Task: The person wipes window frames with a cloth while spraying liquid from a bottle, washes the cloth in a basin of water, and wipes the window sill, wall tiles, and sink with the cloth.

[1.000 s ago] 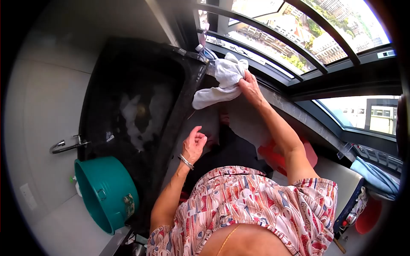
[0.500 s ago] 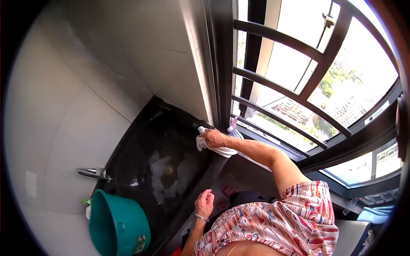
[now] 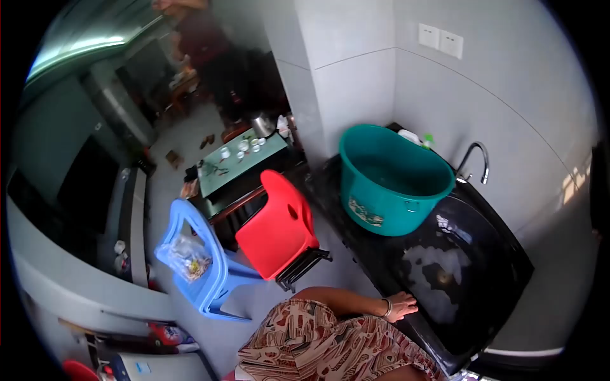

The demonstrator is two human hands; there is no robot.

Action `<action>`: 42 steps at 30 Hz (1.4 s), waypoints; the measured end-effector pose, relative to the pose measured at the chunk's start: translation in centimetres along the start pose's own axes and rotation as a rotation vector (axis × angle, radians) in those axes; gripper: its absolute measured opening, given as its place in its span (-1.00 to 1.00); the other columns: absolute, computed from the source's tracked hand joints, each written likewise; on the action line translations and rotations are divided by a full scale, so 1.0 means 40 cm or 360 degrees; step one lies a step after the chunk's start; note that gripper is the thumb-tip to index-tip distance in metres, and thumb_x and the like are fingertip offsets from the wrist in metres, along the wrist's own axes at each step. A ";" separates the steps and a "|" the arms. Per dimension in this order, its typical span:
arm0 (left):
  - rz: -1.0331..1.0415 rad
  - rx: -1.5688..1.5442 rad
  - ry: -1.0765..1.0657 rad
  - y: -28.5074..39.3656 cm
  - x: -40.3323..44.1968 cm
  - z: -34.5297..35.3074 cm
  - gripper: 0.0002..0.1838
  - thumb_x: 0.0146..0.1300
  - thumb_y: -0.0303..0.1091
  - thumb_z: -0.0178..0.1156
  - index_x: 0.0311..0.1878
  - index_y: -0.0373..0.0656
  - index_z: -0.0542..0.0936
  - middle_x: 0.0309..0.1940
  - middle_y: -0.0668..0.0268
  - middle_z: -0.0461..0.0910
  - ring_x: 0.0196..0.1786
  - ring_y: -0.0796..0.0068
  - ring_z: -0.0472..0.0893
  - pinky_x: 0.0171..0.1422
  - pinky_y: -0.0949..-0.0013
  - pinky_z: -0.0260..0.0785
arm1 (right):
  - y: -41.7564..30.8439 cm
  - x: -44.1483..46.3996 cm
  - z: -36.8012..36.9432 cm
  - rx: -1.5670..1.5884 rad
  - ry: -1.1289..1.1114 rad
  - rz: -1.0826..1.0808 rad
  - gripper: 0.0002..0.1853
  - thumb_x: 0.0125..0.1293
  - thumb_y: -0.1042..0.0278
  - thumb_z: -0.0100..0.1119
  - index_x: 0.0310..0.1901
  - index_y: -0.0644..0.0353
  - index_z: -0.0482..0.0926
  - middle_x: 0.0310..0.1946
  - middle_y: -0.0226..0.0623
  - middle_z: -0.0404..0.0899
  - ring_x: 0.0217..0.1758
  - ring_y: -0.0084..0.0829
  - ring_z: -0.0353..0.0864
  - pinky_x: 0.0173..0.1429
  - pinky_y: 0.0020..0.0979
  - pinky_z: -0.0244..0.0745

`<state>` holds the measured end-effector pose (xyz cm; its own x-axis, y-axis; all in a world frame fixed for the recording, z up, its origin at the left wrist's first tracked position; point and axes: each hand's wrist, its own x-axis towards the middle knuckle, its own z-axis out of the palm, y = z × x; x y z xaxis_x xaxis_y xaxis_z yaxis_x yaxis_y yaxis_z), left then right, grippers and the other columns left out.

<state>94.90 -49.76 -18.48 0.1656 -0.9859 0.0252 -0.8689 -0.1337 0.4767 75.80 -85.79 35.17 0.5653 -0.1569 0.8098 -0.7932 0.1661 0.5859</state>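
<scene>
My left hand (image 3: 401,306), with a bracelet at the wrist, lies on the near edge of the black sink (image 3: 375,270). Its fingers are stretched out and hold nothing. Water with a pale reflection stands around the drain in the basin. At the sink's far end sits a large teal tub (image 3: 397,184), beside a curved chrome faucet (image 3: 476,162). Out of view are my right hand and the white cloth it held earlier.
A red chair (image 3: 279,232) and a blue plastic chair (image 3: 206,286), bearing a plastic bag (image 3: 190,257), stand to the left. Behind them is a glass-topped tea table (image 3: 244,165) with cups and a kettle (image 3: 262,125). Another person (image 3: 206,51) stands farther back.
My view has swung left from the window to the room and the tub. My left hand has come down onto the sink edge. My right hand has left the view.
</scene>
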 end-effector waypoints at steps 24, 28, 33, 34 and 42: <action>-0.0002 0.0178 0.0282 -0.171 -0.043 -0.080 -0.45 0.07 0.19 0.06 0.11 0.19 0.49 -0.04 0.30 0.54 0.00 -0.05 0.46 0.06 -0.18 0.25 | -0.230 0.064 0.119 0.0468 -0.0147 -0.0600 -0.84 -0.01 0.25 0.07 -0.40 -0.14 0.65 -0.11 -0.56 0.47 0.11 -0.44 0.33 0.26 -0.35 0.11; 0.0009 0.0192 0.0284 -0.122 0.032 -0.124 -0.46 0.07 0.18 0.06 0.09 0.18 0.49 -0.05 0.30 0.54 -0.01 -0.04 0.46 0.05 -0.17 0.25 | -0.134 0.287 0.127 0.0416 0.0064 -0.0297 -0.80 0.00 0.26 0.06 -0.33 -0.11 0.66 -0.03 -0.50 0.44 0.16 -0.38 0.30 0.32 -0.34 0.07; 0.0046 0.0223 0.0304 -0.087 0.156 -0.179 -0.48 0.07 0.18 0.06 0.07 0.17 0.49 -0.07 0.30 0.54 -0.03 -0.03 0.46 0.03 -0.16 0.25 | -0.171 0.290 0.134 0.0238 -0.0175 -0.0234 -0.70 0.11 0.24 0.00 -0.11 -0.17 0.60 0.04 -0.45 0.41 0.22 -0.31 0.24 0.36 -0.11 -0.04; 0.0057 0.0234 0.0315 -0.084 0.176 -0.187 -0.48 0.07 0.17 0.06 0.07 0.17 0.49 -0.08 0.30 0.54 -0.04 -0.03 0.46 0.02 -0.16 0.25 | -0.200 0.257 0.140 0.0200 -0.0292 -0.0341 -0.70 0.13 0.24 -0.01 -0.10 -0.17 0.59 0.04 -0.45 0.41 0.23 -0.30 0.23 0.35 -0.08 -0.06; 0.0139 0.0265 0.0397 -0.061 0.317 -0.237 -0.50 0.07 0.16 0.06 0.04 0.16 0.50 -0.11 0.30 0.53 -0.07 -0.02 0.46 -0.01 -0.14 0.25 | -0.274 -0.027 0.107 0.0617 -0.0793 -0.1320 -0.77 -0.06 0.15 0.18 -0.32 -0.06 0.67 -0.01 -0.40 0.45 0.14 -0.35 0.32 0.27 -0.26 0.06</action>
<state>103.52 -60.97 -10.99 0.1787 -0.9419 0.2843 -0.9458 -0.0849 0.3134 82.90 -91.63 27.75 0.8785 -0.4778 0.0012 -0.2665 -0.4879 0.8312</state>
